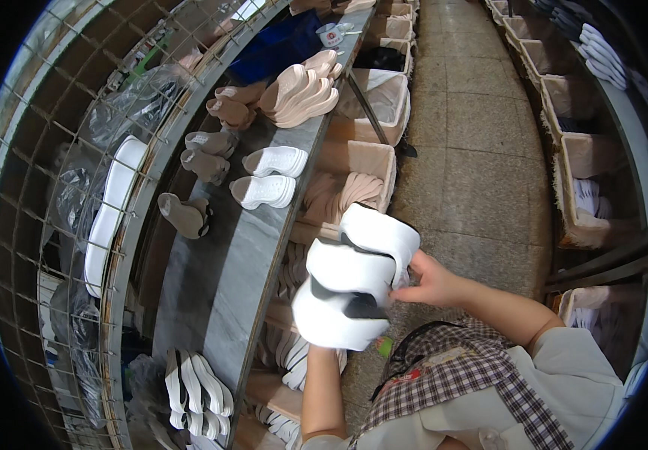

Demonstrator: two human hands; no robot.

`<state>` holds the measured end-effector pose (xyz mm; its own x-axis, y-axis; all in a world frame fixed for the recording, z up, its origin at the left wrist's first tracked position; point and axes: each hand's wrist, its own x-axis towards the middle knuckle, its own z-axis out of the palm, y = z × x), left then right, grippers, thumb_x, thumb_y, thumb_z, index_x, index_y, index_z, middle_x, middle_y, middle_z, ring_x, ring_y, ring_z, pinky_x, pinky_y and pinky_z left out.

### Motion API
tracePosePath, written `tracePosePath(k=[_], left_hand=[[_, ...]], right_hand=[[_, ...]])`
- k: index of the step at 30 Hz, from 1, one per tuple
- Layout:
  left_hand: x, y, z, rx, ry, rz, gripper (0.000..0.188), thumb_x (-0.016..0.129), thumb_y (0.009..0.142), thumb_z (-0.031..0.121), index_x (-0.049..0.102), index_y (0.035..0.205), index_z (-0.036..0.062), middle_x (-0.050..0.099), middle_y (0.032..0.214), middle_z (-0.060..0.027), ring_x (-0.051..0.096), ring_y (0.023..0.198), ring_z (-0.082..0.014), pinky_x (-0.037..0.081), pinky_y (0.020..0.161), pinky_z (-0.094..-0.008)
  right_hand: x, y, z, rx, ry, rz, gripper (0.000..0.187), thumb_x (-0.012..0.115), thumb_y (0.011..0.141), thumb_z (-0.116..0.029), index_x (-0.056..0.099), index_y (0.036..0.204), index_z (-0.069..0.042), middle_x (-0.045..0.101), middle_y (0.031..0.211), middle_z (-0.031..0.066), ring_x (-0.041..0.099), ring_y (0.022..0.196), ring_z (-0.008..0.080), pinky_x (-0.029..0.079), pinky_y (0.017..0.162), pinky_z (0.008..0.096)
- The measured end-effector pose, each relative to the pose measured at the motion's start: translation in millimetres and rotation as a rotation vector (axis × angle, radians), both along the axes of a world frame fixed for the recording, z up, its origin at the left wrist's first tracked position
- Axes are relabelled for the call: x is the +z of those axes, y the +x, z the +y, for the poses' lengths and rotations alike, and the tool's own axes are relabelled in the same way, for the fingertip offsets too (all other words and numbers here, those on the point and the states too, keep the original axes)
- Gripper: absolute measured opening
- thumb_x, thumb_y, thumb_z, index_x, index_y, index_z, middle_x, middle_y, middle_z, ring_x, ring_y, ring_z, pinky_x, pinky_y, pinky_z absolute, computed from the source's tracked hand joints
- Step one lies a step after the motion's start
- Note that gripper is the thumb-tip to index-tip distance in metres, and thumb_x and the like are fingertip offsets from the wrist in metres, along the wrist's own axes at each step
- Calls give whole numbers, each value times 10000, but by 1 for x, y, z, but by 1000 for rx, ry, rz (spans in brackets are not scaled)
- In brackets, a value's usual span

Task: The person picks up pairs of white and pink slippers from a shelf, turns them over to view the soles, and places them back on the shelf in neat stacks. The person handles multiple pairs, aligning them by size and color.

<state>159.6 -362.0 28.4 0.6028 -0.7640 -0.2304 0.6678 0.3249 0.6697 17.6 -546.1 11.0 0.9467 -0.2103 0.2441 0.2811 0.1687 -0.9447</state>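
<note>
Beside a grey bench [245,266] with shoe parts [265,192], right hand [433,280] clamped on white soles [348,268], left hand hidden, grip unclear

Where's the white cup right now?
In the head view, upper middle: the white cup is on the far part of the grey bench, just right of the blue bin and beyond the beige soles.

The held soles [350,268] are right of the bench [241,259].

Light was uneven, white soles [346,270] glared almost featureless, clear plastic [133,105] glinted, bins [590,157] at right sat in shadow, straight lines bowed toward the blackened rim.
</note>
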Motion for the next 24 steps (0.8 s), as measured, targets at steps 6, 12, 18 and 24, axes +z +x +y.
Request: tracePosePath(k=[6, 12, 18, 24], left_hand=[[-2, -43, -4, 90, 37, 47, 382, 457, 973, 231, 462, 1253, -29, 603, 1092, -130, 624, 974, -232, 545, 801, -312], [-2, -27, 5, 21, 61, 201, 418, 478, 954, 150, 385, 1322, -23, 576, 1129, -175, 610, 1010, -286, 539, 834, -383], [-11, -38, 12, 109, 61, -326, 907, 777, 715, 76, 175, 1393, 64, 448, 1270, -152, 504, 1149, -288, 473, 924, -417], [-15, -46, 28, 203, 210, -741, 842, 836, 672, 125, 309, 1314, -12, 504, 1213, -129, 538, 1064, -222, 470, 895, -349]], right_hand=[[3, -2, -24, 37, -219, -99, 733, 453, 713, 108, 316, 1416, -48, 402, 1411, 137, 406, 1304, 253, 325, 1095, 387], [14, -1, -31, 215, 250, 230, 557, 509, 875, -56, 342, 1403, 5, 460, 1367, 146, 438, 1269, 235, 342, 1071, 359], [17, -3, -13, 177, -172, 248, 859, 757, 763, -260, 277, 1422, 12, 376, 1400, 201, 374, 1297, 278, 333, 1061, 379], [10, 0, -20, 319, -144, 218, 936, 806, 703, -232, 263, 1437, -24, 385, 1400, 175, 369, 1296, 251, 328, 1062, 372]])
